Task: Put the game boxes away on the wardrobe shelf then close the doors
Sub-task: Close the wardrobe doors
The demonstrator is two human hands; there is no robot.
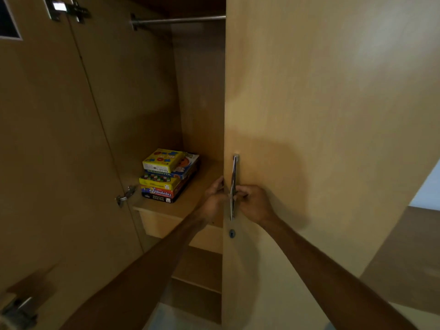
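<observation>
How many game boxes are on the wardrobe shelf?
5, in one stack on the shelf: top yellow box, Brainvita box, lower yellow box, Tambola box, Chess box at the bottom. Others could be hidden behind.

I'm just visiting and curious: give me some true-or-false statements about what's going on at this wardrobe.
1. The game boxes sit stacked on the shelf. True.
2. The right hand holds a box. False: it grips the handle of the right door.
3. Both doors are shut. False: the left door stands wide open.
4. The left hand holds the right door's edge. True.
</observation>
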